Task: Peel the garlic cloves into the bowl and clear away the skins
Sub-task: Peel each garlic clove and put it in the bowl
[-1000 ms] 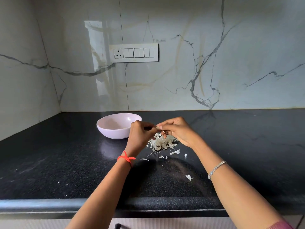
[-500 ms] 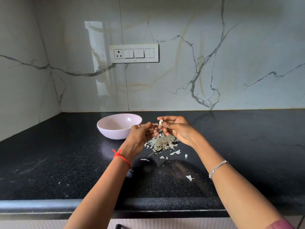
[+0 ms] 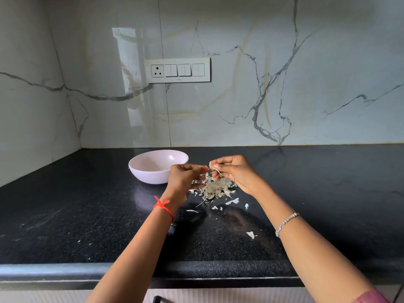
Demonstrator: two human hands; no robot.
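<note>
So, clove (image 3: 212, 166): pinched in my right hand (image 3: 236, 171).
left hand (image 3: 185, 178): curled, tips at the clove's 9 o'clock; whether they pinch, I cannot tell.
bowl (image 3: 144, 176): 9 o'clock, left hand nearer.
skins (image 3: 215, 188): heaped at 6 o'clock.

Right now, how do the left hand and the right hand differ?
The right hand pinches a garlic clove with a skin strip hanging. The left hand points its fingers at it, grip unclear. Behind the left hand is a red thread; behind the right hand, a silver bracelet. Both hover above the skin pile.
</note>
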